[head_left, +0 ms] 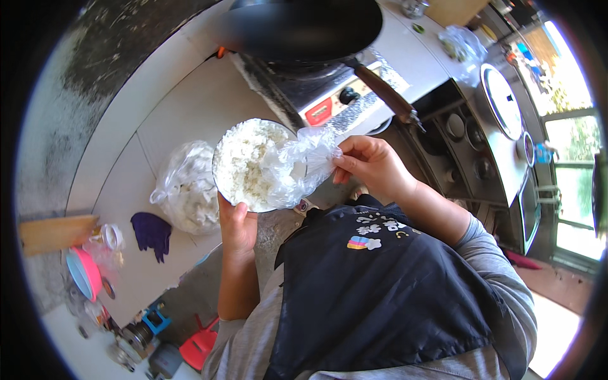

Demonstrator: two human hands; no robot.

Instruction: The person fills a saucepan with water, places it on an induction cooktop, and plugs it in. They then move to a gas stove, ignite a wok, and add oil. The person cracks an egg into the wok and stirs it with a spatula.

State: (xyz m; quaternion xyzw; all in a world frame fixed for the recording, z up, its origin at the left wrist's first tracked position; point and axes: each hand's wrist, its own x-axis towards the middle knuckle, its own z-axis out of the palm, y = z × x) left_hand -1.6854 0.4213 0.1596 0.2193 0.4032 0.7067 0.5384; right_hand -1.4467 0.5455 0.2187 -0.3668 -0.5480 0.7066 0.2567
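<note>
My left hand (239, 228) grips the near rim of a round bowl, its thumb at the edge. White crumbly food that looks like cooked rice (242, 161) fills the bowl. Crumpled clear plastic film or a thin bag (304, 164) covers the bowl's right part, and my right hand (365, 164) pinches its gathered end between thumb and fingers. Beside the bowl, on the tiled counter, lies a knotted clear plastic bag (187, 190) with whitish contents. Above, a black wok (304, 28) with a wooden handle (384, 90) sits on a stove (327, 102).
A dark purple cloth (152, 235) lies on the tiled counter (118, 190), near a wooden board (57, 234) and a pink basin (88, 273). Right of the stove are a plastic bag (460, 42), a large lidded pot (501, 99) and open shelves (458, 142). A red stool (199, 346) stands below.
</note>
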